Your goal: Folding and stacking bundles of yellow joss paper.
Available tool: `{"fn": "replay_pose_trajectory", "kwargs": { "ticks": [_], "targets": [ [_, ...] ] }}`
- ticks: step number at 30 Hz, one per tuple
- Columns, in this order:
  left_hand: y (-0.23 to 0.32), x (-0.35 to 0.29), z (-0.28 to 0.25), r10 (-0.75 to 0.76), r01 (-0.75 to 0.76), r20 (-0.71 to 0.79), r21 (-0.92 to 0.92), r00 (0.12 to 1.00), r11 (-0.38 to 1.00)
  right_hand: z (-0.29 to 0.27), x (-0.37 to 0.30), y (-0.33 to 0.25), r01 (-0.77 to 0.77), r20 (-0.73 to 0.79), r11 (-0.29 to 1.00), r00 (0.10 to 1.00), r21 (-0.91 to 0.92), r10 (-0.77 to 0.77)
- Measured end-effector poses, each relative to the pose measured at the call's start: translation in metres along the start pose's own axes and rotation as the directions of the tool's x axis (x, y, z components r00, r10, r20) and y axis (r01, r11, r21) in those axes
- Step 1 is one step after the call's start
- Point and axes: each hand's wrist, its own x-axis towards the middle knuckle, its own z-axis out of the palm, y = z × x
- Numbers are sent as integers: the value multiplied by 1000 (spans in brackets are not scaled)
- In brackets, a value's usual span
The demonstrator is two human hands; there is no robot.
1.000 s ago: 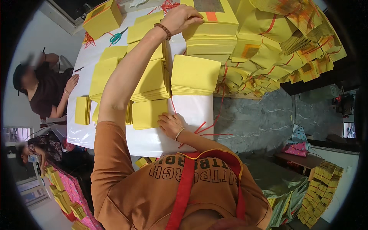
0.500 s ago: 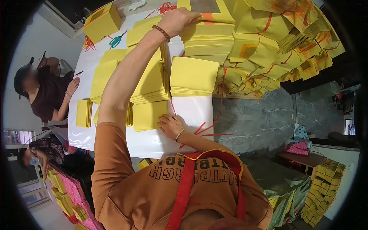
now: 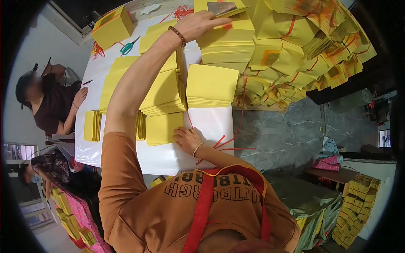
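At the far side of the table, my left hand (image 3: 201,26) pinches the edge of a yellow paper sheet (image 3: 225,12) with a dark patch, lifted at a tilt above a tall stack of yellow paper (image 3: 225,46). A small orange-red mark shows on the stack beneath my fingers. Near my body, my right hand (image 3: 188,140) rests its loosely spread fingers on the right edge of a small yellow stack (image 3: 162,128). Its thumb is hard to make out. Another yellow stack (image 3: 211,86) lies between both hands, right of the fanned papers (image 3: 162,92).
Teal-handled scissors (image 3: 129,47), red string (image 3: 183,12) and a yellow block (image 3: 112,27) lie toward the far left. Red-tied yellow bundles (image 3: 291,55) are piled at the right. One person (image 3: 55,97) sits at the left edge; another bends over lower left.
My left hand has shifted slightly right, and the paper under it now tilts up from the tall stack. My right hand stays on the small stack.
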Motion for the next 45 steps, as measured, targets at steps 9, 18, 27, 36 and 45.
{"fn": "replay_pose_trajectory", "kwargs": {
  "ticks": [9,18,27,36,45],
  "targets": [
    [15,1,-13,-314,321,-143,31,939,946,-8,-2,-3,-11,20,1000,1000,-24,12],
    [99,-17,-134,-64,101,-525,42,849,994,-65,-25,18,109,-613,927,777,360,146],
    [260,-142,-64,1,-65,-361,-164,933,984,-102,-130,41,-57,-698,902,613,428,370],
    [314,-230,-28,-287,267,90,-694,954,669,-69,-175,47,83,-424,746,861,661,281],
    [333,-263,-1,-347,542,418,-696,839,472,-65,-190,47,-39,-221,760,946,648,238]
  ]
}}
